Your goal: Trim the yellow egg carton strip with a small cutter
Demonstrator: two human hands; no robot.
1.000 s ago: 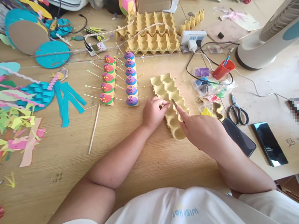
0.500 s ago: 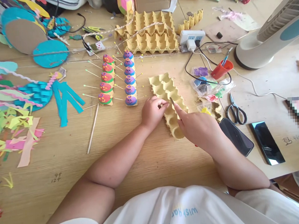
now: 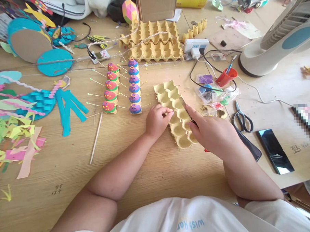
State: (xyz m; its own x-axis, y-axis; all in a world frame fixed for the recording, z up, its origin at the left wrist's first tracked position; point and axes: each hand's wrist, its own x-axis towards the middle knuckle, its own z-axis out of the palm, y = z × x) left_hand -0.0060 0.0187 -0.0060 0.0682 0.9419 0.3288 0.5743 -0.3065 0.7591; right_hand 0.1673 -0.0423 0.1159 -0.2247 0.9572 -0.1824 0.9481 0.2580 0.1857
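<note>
A piece of yellow egg carton (image 3: 180, 132), two cups wide, lies on the table before me with its hollows facing up. My left hand (image 3: 158, 120) is closed in a pinch at the carton's left edge; its fingertips seem to grip the rim. In my right hand (image 3: 212, 132) is a knife (image 3: 183, 102), its blade over the right row of cups and a bit of red showing below the palm. Left of the carton stand two rows of painted carton cups with faces and pins, one red and green (image 3: 110, 85), the other purple and blue (image 3: 134, 87).
Uncut egg trays (image 3: 157, 51) and a power strip (image 3: 196, 44) with cables are at the back. To the right are a red cup (image 3: 226, 77), scissors (image 3: 242, 120), a phone (image 3: 274, 151) and a fan (image 3: 265, 53). Paper scraps (image 3: 14, 139) and a wooden stick (image 3: 96, 137) lie left.
My right hand has drawn the knife slightly right and back, so more of its blade shows. My left hand keeps its place at the carton's edge. The whole view has shifted a little.
</note>
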